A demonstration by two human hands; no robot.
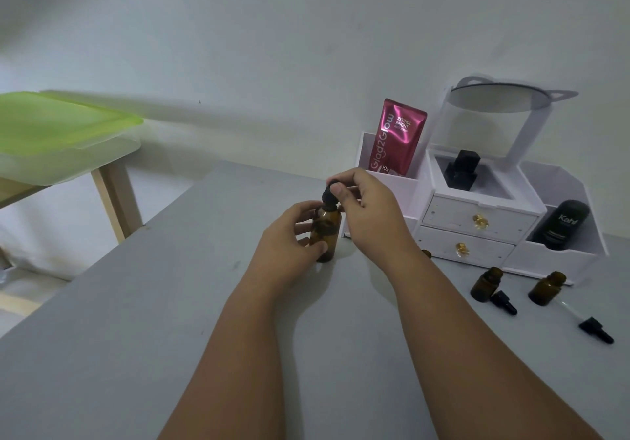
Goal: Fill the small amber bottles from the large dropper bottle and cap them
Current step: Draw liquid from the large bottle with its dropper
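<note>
The large amber dropper bottle point(328, 231) stands upright on the grey table point(136, 320). My left hand point(293, 235) grips its body from the left. My right hand point(368, 204) pinches its black rubber dropper cap point(330, 194) from above. Two small amber bottles point(485, 284) point(546, 287) stand uncapped at the right, in front of the organizer. A black dropper cap point(504, 302) lies beside the first one. A second dropper cap point(595, 328) with a glass pipette lies near the other. Another small amber bottle point(426, 253) peeks out behind my right wrist.
A white cosmetics organizer point(477, 221) with two drawers and a mirror sits at the back right, holding a red pouch point(397, 136), a black bottle point(560, 224) and a black-capped item point(460, 170). A green-lidded plastic box point(61, 132) rests on a wooden table at the left.
</note>
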